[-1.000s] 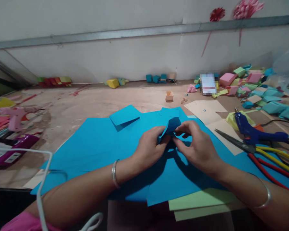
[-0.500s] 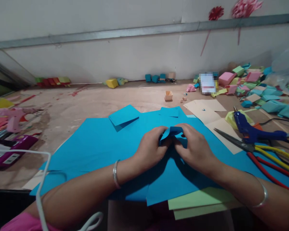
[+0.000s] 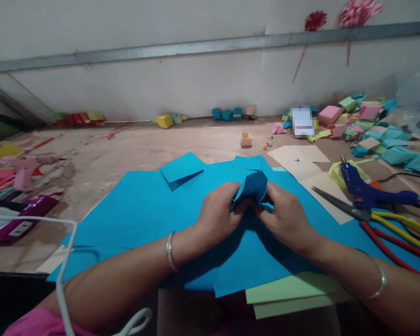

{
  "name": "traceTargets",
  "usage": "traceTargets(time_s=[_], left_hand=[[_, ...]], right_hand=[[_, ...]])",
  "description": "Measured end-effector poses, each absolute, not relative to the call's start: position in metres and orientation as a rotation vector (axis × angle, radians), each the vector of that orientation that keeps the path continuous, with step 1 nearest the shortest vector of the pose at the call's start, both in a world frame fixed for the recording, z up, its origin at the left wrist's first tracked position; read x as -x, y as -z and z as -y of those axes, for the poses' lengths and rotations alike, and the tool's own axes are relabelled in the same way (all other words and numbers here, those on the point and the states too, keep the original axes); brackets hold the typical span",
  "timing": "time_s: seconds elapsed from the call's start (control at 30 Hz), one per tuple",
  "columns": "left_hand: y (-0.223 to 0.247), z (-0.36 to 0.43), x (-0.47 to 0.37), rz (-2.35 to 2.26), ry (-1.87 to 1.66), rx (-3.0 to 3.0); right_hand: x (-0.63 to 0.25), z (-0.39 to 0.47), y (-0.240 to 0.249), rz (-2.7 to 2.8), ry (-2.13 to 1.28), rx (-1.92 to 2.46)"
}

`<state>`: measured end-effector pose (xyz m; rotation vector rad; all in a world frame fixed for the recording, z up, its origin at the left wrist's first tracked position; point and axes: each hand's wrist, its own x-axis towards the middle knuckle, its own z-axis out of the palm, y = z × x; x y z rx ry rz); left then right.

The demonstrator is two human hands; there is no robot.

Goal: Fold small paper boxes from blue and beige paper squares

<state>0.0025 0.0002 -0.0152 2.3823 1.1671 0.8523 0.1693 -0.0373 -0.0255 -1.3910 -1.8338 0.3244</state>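
Between my two hands is a small folded piece of blue paper (image 3: 254,185), its upper flap standing up above the fingers. My left hand (image 3: 220,209) grips its left side, thumb toward me. On the other side my right hand (image 3: 286,215) pinches the right edge, with part of the fold hidden behind the fingers. Both hands are just above large blue paper sheets (image 3: 136,210) spread over the table. A folded blue piece (image 3: 182,167) lies on the sheets beyond my left hand, and a smaller blue piece (image 3: 248,163) lies behind the held paper.
Scissors (image 3: 360,213) and a blue glue gun (image 3: 374,189) lie at right, near a heap of paper boxes (image 3: 381,135). At left are a pink glue gun (image 3: 23,172), a purple power strip (image 3: 31,217) and a white cable (image 3: 65,266). Green sheets (image 3: 294,291) overhang the front edge.
The held blue paper's flap now stands taller and shows more of its face. My fingers have shifted slightly around it, and both hands remain in nearly the same place.
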Motion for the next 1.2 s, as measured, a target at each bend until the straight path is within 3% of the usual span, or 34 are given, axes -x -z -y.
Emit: traceTargets(time_s=[0.27, 0.6, 0.87, 1.2], left_hand=[[0.014, -0.01, -0.006, -1.184, -1.032, -2.062], [0.013, -0.002, -0.003, -0.994, -0.994, -2.235], [0.013, 0.0, -0.004, -0.965, -1.064, -2.187], [0.013, 0.006, -0.007, -0.998, -0.976, -2.116]], right_hand=[[-0.165, 0.043, 0.024, 1.644, -0.573, 1.334], [-0.17, 0.04, 0.022, 1.819, -0.261, 1.283], [-0.165, 0.043, 0.019, 1.541, -0.448, 1.348], [-0.172, 0.037, 0.015, 1.698, -0.27, 1.394]])
